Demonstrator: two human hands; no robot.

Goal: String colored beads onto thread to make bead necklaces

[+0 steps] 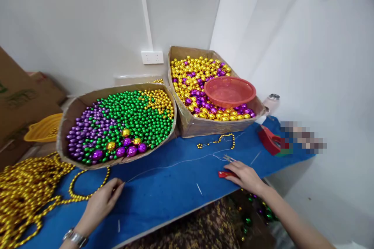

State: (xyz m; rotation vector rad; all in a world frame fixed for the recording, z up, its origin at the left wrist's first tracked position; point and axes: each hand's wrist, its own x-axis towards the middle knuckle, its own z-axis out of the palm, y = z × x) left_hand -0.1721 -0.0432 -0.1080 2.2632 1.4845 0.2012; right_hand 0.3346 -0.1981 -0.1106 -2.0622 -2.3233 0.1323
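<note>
My left hand (102,201) rests on the blue table (163,194), fingers pinched on the end of a thin white thread (175,164) beside a strand of gold beads (78,186). The thread runs right across the table toward my right hand (245,176). That hand lies over small red-handled snips (225,174), its fingers curled on the handle, with the metal tips (228,158) poking out beyond it. A short gold bead string (222,140) lies further back.
A cardboard box of green, purple and gold beads (117,124) stands at the back left. A second box of gold and purple beads (204,89) holds a red plastic bowl (229,91). A heap of gold strands (23,194) lies left, a red tape dispenser (270,140) right.
</note>
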